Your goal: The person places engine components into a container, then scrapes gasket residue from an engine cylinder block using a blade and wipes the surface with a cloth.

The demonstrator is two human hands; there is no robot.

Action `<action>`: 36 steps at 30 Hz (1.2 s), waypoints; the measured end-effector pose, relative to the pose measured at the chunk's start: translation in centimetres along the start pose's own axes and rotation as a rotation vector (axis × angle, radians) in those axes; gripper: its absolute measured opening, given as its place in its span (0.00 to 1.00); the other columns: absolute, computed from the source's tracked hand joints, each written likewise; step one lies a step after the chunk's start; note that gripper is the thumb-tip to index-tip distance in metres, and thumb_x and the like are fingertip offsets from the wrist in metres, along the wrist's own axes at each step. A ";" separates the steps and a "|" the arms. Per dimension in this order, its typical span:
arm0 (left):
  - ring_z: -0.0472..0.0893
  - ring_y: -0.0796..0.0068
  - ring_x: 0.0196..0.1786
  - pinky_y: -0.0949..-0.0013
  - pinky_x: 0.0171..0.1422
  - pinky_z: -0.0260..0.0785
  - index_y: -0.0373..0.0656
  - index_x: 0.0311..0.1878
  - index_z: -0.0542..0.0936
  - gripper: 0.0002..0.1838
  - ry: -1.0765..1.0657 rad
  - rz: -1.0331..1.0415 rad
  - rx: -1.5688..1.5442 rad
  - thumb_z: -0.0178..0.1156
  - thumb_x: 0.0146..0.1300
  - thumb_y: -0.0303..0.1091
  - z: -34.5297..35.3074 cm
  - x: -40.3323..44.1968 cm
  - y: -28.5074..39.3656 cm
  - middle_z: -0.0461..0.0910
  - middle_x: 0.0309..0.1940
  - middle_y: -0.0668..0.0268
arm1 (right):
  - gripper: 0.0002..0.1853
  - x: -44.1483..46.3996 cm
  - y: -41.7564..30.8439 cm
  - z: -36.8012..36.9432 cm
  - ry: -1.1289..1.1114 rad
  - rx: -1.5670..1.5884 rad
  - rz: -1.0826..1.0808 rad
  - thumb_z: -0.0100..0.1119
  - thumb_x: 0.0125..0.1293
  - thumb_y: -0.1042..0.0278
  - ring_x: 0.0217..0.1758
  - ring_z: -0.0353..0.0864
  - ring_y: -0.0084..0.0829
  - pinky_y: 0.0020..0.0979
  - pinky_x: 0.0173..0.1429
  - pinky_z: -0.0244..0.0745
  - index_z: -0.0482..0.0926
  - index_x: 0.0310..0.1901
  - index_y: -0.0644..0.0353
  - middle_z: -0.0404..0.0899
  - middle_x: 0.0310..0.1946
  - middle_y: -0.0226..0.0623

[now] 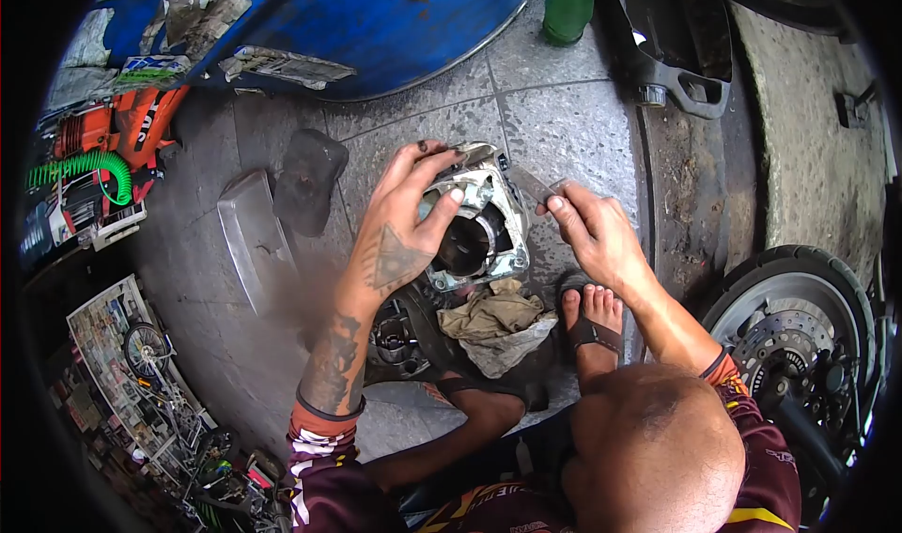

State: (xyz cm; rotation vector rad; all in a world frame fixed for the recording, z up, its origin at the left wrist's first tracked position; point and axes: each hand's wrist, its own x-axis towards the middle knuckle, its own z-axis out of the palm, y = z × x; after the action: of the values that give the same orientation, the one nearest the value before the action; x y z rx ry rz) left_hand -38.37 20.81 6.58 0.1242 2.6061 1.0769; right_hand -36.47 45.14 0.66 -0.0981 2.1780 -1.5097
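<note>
A metal engine cylinder [515,235] with a round bore and patches of pale residue on its top face is tilted toward me in the middle of the head view. My left hand [413,200] grips its left and far side, thumb lying on the face near the bore. Just right of the cylinder, my right hand [597,232] pinches a thin flat metal blade [531,185] between thumb and fingers. The blade's tip points at the cylinder's upper right edge; whether it touches is unclear. Below the cylinder lies a crumpled dirty rag [498,317].
Another dark engine part [393,336] sits by my left forearm. A metal tray [254,237] and a dark pad [308,181] lie on the tiles at left. A blue drum [376,35] stands ahead, a grey jug [676,54] and motorcycle wheel [794,317] at right.
</note>
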 end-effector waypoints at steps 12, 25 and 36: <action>0.66 0.51 0.65 0.55 0.68 0.61 0.44 0.43 0.81 0.14 0.103 0.039 0.078 0.67 0.52 0.28 2.1 0.0 -0.1 0.69 0.55 0.55 | 0.12 1.3 -1.9 -1.1 -0.063 -0.435 -0.178 0.52 0.73 0.60 0.27 0.79 0.57 0.51 0.35 0.73 0.77 0.37 0.60 0.75 0.17 0.52; 0.58 0.50 0.68 0.46 0.72 0.50 0.42 0.41 0.83 0.09 0.409 0.199 0.200 0.65 0.58 0.35 5.7 -0.2 -2.0 0.64 0.61 0.54 | 0.13 2.5 -2.4 -1.4 -0.187 -0.504 -0.199 0.50 0.73 0.59 0.30 0.81 0.57 0.52 0.37 0.74 0.78 0.37 0.59 0.77 0.19 0.52; 0.58 0.48 0.66 0.44 0.71 0.47 0.42 0.40 0.82 0.09 0.435 0.272 0.295 0.64 0.59 0.35 6.0 -0.5 -2.0 0.64 0.58 0.54 | 0.13 2.1 -2.0 -1.1 -0.150 -0.499 -0.264 0.50 0.73 0.60 0.27 0.80 0.58 0.52 0.34 0.74 0.76 0.37 0.62 0.77 0.17 0.53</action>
State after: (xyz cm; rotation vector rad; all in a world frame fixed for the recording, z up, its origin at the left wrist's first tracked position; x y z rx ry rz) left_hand -35.91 23.36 1.32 0.3556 3.2084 0.8681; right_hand -39.16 44.62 2.05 -0.6629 2.4366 -1.0053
